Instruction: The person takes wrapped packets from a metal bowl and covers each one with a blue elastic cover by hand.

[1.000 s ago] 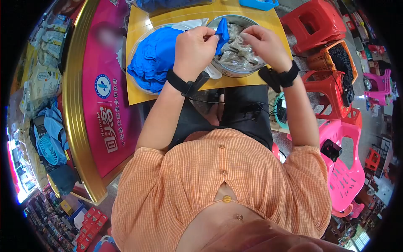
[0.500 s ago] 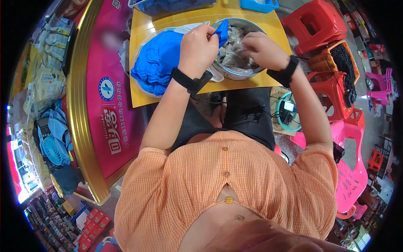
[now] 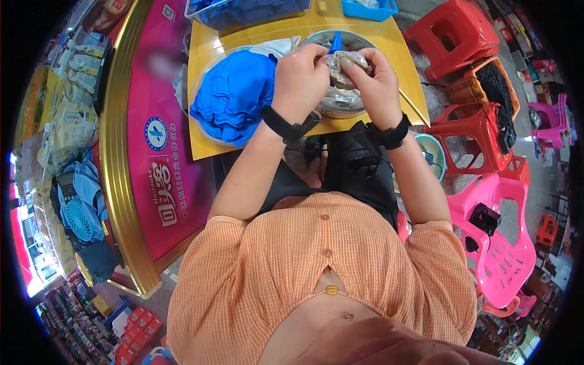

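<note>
The left hand (image 3: 298, 80) pinched a blue piece (image 3: 336, 42) and the right hand (image 3: 383, 82) gripped a crumpled filmy wad (image 3: 348, 68), close together over the bowl (image 3: 342, 114) on the counter's right. Whether they touched, I couldn't tell. They seemed to be pairing wad with blue piece, which called for light, steady fingers. Half a second earlier, the right hand was down in the bowl. The blue pile (image 3: 234, 91) lay left on the counter (image 3: 390, 36).

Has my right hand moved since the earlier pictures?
Yes. Against the bowl, the right hand has shifted left and toward the body; its fingers now grip a crumpled clump beside the left hand.
</note>
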`<move>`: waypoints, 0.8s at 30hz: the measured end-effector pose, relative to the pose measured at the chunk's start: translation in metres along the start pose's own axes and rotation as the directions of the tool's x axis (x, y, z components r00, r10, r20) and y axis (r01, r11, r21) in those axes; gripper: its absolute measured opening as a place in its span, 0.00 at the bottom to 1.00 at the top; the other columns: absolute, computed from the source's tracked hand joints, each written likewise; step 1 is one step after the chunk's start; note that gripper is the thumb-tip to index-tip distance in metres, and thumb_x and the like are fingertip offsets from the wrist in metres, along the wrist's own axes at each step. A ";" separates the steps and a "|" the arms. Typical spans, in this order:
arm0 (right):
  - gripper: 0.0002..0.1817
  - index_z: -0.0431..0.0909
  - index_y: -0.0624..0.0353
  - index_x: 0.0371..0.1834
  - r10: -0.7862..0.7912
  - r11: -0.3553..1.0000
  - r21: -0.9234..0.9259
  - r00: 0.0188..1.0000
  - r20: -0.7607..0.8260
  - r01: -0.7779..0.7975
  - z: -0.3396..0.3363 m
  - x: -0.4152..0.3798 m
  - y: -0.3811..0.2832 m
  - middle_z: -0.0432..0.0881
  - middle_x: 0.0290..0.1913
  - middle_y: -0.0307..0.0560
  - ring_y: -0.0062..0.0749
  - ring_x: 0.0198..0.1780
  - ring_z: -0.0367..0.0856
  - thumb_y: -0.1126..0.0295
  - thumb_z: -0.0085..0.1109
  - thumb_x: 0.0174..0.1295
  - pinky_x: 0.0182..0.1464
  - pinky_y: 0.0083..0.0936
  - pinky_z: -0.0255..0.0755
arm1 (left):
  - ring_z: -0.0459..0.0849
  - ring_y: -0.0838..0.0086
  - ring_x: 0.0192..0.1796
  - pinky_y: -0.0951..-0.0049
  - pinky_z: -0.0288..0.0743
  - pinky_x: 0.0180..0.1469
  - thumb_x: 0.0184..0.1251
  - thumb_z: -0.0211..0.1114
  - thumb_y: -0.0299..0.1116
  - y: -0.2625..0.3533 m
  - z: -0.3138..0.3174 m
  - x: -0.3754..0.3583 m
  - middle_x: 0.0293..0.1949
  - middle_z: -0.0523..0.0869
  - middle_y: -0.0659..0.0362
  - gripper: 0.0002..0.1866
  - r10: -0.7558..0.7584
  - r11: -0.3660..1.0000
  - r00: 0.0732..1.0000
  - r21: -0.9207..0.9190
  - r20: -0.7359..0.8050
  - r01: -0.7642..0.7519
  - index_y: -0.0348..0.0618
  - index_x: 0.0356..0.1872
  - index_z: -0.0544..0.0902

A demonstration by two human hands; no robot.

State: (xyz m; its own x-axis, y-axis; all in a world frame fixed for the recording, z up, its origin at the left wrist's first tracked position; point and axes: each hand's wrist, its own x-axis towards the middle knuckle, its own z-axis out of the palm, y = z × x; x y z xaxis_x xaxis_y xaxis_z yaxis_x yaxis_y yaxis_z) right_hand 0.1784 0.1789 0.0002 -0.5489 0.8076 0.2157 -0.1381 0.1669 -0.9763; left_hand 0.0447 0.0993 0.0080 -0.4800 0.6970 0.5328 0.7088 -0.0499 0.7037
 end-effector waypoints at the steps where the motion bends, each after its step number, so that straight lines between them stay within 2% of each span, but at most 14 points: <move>1: 0.11 0.76 0.63 0.42 -0.002 1.000 0.000 1.000 -0.002 0.002 0.002 -0.002 0.002 0.79 0.33 0.35 0.14 0.36 0.75 0.71 0.67 0.62 0.38 0.15 0.74 | 0.88 0.62 0.34 0.70 0.80 0.38 0.58 0.64 0.25 0.000 0.002 -0.002 0.33 0.87 0.47 0.08 -0.033 0.999 0.999 -0.023 0.007 0.033 0.35 0.37 0.85; 3: 0.12 0.76 0.63 0.43 -0.010 0.999 -0.046 1.000 0.006 0.010 0.005 -0.005 0.004 0.80 0.34 0.36 0.15 0.37 0.76 0.71 0.67 0.61 0.40 0.15 0.74 | 0.89 0.62 0.35 0.70 0.81 0.38 0.58 0.63 0.25 0.000 0.003 -0.003 0.34 0.87 0.47 0.08 -0.062 0.997 0.998 -0.047 0.015 0.063 0.35 0.38 0.85; 5: 0.14 0.76 0.64 0.45 0.024 0.999 0.019 0.998 0.052 -0.025 0.006 -0.008 0.000 0.81 0.38 0.38 0.16 0.39 0.78 0.69 0.67 0.62 0.41 0.16 0.75 | 0.89 0.64 0.34 0.71 0.81 0.38 0.57 0.64 0.25 0.000 0.002 -0.004 0.33 0.88 0.47 0.09 -0.064 0.997 0.998 -0.038 0.008 0.064 0.35 0.38 0.85; 7: 0.16 0.75 0.65 0.48 0.094 0.973 0.205 0.993 0.077 -0.108 0.008 -0.010 -0.007 0.82 0.41 0.40 0.17 0.40 0.80 0.68 0.66 0.63 0.43 0.16 0.77 | 0.89 0.65 0.34 0.71 0.80 0.38 0.57 0.64 0.25 0.000 0.002 -0.005 0.33 0.88 0.48 0.09 -0.060 0.997 0.998 -0.056 0.016 0.061 0.35 0.38 0.85; 8: 0.16 0.75 0.65 0.48 0.093 0.973 0.205 0.993 0.076 -0.106 0.008 -0.010 -0.007 0.82 0.41 0.40 0.17 0.40 0.80 0.68 0.66 0.63 0.43 0.16 0.77 | 0.88 0.67 0.33 0.72 0.80 0.37 0.57 0.64 0.25 0.000 0.002 -0.005 0.33 0.88 0.48 0.09 -0.057 0.996 0.998 -0.072 0.023 0.058 0.35 0.39 0.85; 12: 0.16 0.74 0.65 0.49 0.253 0.903 0.312 0.953 0.167 -0.295 0.003 -0.008 -0.009 0.82 0.41 0.41 0.19 0.39 0.81 0.67 0.65 0.64 0.38 0.19 0.79 | 0.87 0.70 0.32 0.75 0.79 0.37 0.60 0.65 0.25 0.000 0.003 -0.004 0.33 0.88 0.50 0.08 -0.003 0.992 1.000 -0.125 0.017 0.005 0.35 0.40 0.86; 14: 0.15 0.74 0.65 0.48 0.299 0.873 0.339 0.934 0.198 -0.351 0.002 -0.007 -0.009 0.82 0.41 0.41 0.19 0.37 0.81 0.68 0.64 0.65 0.36 0.19 0.79 | 0.86 0.72 0.32 0.76 0.78 0.36 0.62 0.65 0.26 -0.003 0.004 -0.005 0.32 0.88 0.52 0.07 -0.065 0.967 0.996 -0.245 0.054 0.076 0.36 0.40 0.85; 17: 0.11 0.76 0.66 0.42 0.275 0.916 0.264 0.953 0.129 -0.301 0.000 -0.005 -0.004 0.82 0.36 0.41 0.20 0.33 0.82 0.70 0.64 0.63 0.32 0.21 0.79 | 0.85 0.73 0.31 0.77 0.77 0.35 0.63 0.66 0.26 0.008 -0.001 -0.008 0.31 0.87 0.53 0.06 -0.071 0.971 0.997 -0.227 0.040 0.078 0.36 0.38 0.85; 18: 0.10 0.77 0.65 0.39 0.270 0.948 0.155 0.960 0.080 -0.279 -0.001 -0.004 -0.005 0.82 0.33 0.41 0.20 0.31 0.81 0.70 0.63 0.62 0.31 0.21 0.78 | 0.85 0.73 0.31 0.77 0.77 0.35 0.63 0.66 0.26 0.008 0.001 -0.009 0.31 0.87 0.53 0.06 -0.071 0.971 0.997 -0.226 0.040 0.079 0.36 0.38 0.85; 19: 0.09 0.77 0.65 0.36 0.259 0.965 0.042 0.965 0.031 -0.260 -0.001 -0.004 -0.007 0.82 0.30 0.41 0.20 0.30 0.81 0.70 0.63 0.61 0.29 0.21 0.77 | 0.85 0.73 0.31 0.76 0.77 0.35 0.62 0.67 0.26 0.008 0.003 -0.010 0.31 0.87 0.54 0.06 -0.005 0.983 1.000 -0.183 -0.009 0.003 0.36 0.38 0.84; 20: 0.09 0.77 0.65 0.36 0.260 0.964 0.043 0.965 0.029 -0.261 0.001 -0.004 -0.010 0.82 0.30 0.41 0.20 0.30 0.81 0.70 0.63 0.61 0.29 0.21 0.77 | 0.85 0.73 0.31 0.76 0.77 0.35 0.62 0.67 0.26 0.008 0.005 -0.012 0.31 0.87 0.54 0.06 0.064 0.988 0.996 -0.138 -0.055 -0.071 0.36 0.38 0.84; 22: 0.09 0.78 0.64 0.33 0.148 0.941 -0.277 0.973 -0.177 -0.194 0.009 -0.005 -0.021 0.82 0.28 0.40 0.20 0.28 0.81 0.68 0.63 0.60 0.27 0.22 0.76 | 0.85 0.73 0.31 0.76 0.77 0.35 0.62 0.67 0.26 0.009 0.010 -0.015 0.31 0.87 0.54 0.06 0.092 0.989 0.994 -0.114 -0.060 -0.098 0.36 0.38 0.84; 23: 0.09 0.78 0.64 0.33 0.149 0.941 -0.277 0.972 -0.180 -0.196 0.010 -0.006 -0.018 0.82 0.28 0.40 0.20 0.28 0.81 0.68 0.63 0.60 0.27 0.22 0.76 | 0.85 0.72 0.30 0.75 0.77 0.34 0.62 0.67 0.26 0.010 0.012 -0.017 0.31 0.87 0.54 0.06 0.119 0.988 0.991 -0.089 -0.067 -0.125 0.36 0.38 0.83; 24: 0.10 0.78 0.64 0.35 0.062 0.936 -0.329 0.978 -0.199 -0.126 0.011 -0.006 -0.014 0.82 0.29 0.40 0.20 0.28 0.81 0.67 0.62 0.61 0.27 0.21 0.76 | 0.85 0.75 0.30 0.76 0.77 0.34 0.63 0.67 0.26 0.011 0.012 -0.017 0.31 0.87 0.54 0.05 0.067 0.989 0.996 -0.129 -0.062 -0.075 0.36 0.38 0.83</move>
State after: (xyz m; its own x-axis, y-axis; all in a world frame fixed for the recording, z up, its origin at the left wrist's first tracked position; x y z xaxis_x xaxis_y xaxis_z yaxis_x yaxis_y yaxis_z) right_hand 0.1749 0.1659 0.0123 -0.3813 0.9127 0.1467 0.2113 0.2405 -0.9474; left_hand 0.0663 0.0957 0.0011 -0.4623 0.6465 0.6069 0.6701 -0.1935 0.7166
